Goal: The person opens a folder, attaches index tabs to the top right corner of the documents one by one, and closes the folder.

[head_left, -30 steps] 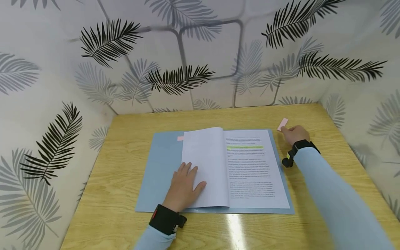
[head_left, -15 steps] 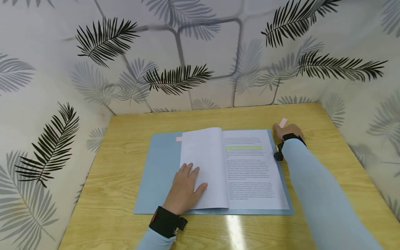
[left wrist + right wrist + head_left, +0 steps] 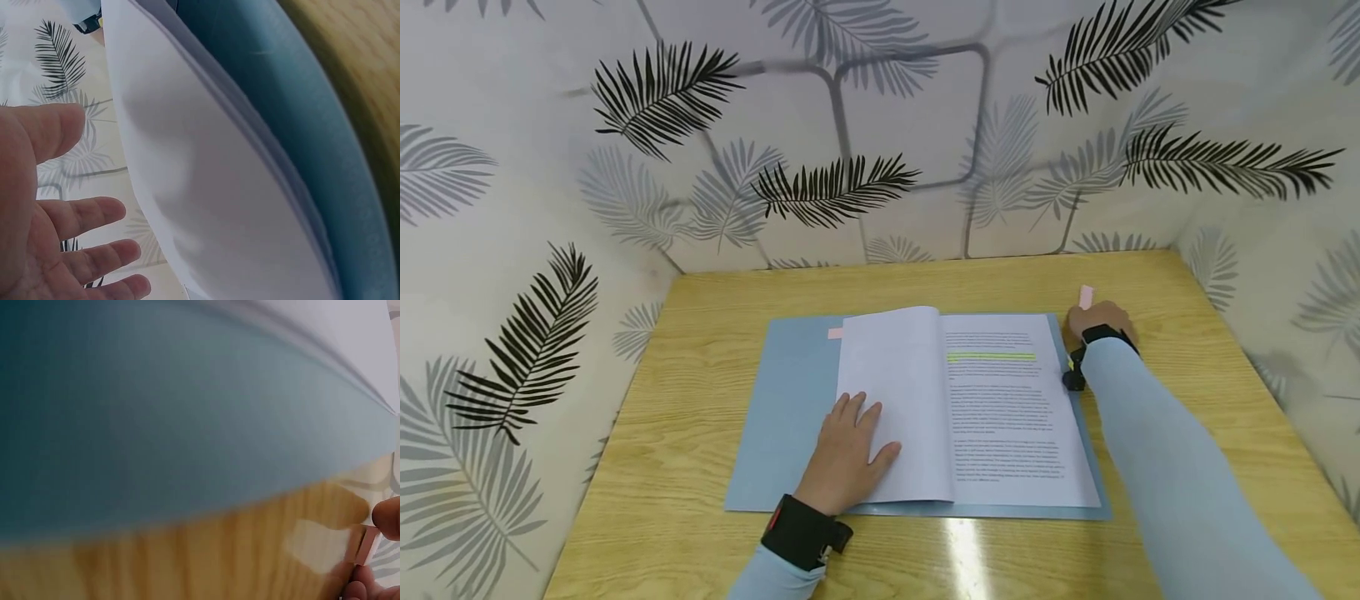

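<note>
A blue folder [image 3: 790, 400] lies spread out, with white sheets inside. My left hand [image 3: 842, 454] rests with fingers spread on the turned blank page [image 3: 891, 358]. In the left wrist view, that page [image 3: 181, 156] bulges up beside the spread fingers [image 3: 84, 215]. Beyond the folder's top right corner, my right hand [image 3: 1102, 317] pinches a small pink pad of sticky tabs [image 3: 1086, 296]. The right wrist view shows the pad [image 3: 370, 545] between the thumb and fingers, close over the wood. A pink tab [image 3: 835, 333] sticks out at the blank page's upper left edge.
The printed page [image 3: 1007, 417] on the right carries a yellow highlighted line [image 3: 992, 356] near its top. Everything lies on a wooden table [image 3: 655, 433]. Leaf-patterned cloth [image 3: 895, 125] rises behind the table and along both sides.
My right hand has shifted a little left and turned, so its back faces up over the pad. The pink pad now points straighter away. My left hand stays on the page.
</note>
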{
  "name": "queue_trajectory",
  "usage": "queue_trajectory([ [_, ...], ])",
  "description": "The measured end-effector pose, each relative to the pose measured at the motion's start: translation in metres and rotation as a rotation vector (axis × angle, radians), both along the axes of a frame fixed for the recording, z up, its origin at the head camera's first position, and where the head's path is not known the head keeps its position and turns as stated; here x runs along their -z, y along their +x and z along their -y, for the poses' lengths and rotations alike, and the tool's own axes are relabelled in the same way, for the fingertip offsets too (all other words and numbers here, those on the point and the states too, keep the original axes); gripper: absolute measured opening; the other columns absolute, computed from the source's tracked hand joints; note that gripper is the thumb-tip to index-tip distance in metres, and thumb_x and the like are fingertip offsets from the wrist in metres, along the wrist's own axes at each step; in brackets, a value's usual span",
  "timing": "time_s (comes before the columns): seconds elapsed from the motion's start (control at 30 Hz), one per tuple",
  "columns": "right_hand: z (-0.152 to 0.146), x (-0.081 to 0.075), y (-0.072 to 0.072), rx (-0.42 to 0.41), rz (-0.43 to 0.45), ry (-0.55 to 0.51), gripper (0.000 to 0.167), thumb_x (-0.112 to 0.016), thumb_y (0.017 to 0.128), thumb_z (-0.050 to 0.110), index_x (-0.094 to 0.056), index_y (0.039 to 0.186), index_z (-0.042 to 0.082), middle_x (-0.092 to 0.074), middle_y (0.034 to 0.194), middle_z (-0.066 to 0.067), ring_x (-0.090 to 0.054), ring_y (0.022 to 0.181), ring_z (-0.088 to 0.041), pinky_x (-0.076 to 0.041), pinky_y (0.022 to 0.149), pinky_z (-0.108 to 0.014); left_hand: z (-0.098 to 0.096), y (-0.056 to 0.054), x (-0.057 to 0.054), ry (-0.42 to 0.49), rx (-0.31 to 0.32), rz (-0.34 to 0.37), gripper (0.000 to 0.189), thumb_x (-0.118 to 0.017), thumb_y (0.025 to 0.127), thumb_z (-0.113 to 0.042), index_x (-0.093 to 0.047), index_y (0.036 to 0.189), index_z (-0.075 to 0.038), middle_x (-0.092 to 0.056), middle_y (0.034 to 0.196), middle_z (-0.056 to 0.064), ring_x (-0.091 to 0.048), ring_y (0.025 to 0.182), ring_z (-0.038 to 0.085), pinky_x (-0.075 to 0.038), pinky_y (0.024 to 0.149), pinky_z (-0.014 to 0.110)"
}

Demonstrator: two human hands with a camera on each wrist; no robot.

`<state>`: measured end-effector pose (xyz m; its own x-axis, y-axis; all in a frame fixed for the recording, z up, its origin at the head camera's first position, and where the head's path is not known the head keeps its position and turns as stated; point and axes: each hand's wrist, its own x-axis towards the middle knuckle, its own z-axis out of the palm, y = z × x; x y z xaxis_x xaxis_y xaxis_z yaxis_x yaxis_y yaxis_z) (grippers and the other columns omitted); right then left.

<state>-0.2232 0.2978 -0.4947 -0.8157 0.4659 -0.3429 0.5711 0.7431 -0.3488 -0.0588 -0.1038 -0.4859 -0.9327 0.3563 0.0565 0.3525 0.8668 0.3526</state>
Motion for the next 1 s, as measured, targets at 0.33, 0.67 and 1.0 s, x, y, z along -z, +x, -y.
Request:
queue_trajectory([
  [0.33, 0.000, 0.000, 0.017, -0.107, -0.203, -0.242, 0.080, -0.029, 0.092, 0.068, -0.058, 0.097, -0.006, -0.049, 0.083, -0.015, -0.047, 0.071, -0.028, -0.036, 0.055, -0.035, 0.004, 0.002, 0.000, 0.092, -0.011, -0.069, 0.054, -0.058, 0.095, -0.041, -0.054, 0.135, -0.005, -0.047, 0.140, 0.015, -0.039, 0.134, 0.031, -0.035, 0.107, 0.046],
  [0.67, 0.099, -0.050, 0.097, -0.566, -0.589, -0.426, 0.031, -0.058, 0.096, 0.038, -0.057, 0.089, 0.008, -0.049, 0.075, -0.006, -0.046, 0.067, -0.022, -0.035, 0.056, -0.030, -0.017, -0.001, -0.010, 0.568, 0.062, -0.114, 0.038, -0.056, 0.098, -0.032, -0.060, 0.125, -0.006, -0.065, 0.114, 0.009, -0.062, 0.098, 0.015, -0.053, 0.080, 0.036],
  [1.0, 0.164, -0.050, 0.148, -0.884, -0.824, -0.491, 0.015, -0.071, 0.088, 0.017, -0.056, 0.088, 0.017, -0.050, 0.075, -0.003, -0.047, 0.066, -0.018, -0.038, 0.057, -0.024, -0.045, 0.003, -0.028, 1.080, 0.143, 0.333, 0.035, -0.050, 0.101, -0.013, -0.049, 0.134, -0.002, -0.060, 0.115, 0.013, -0.063, 0.098, 0.022, -0.053, 0.082, 0.037],
])
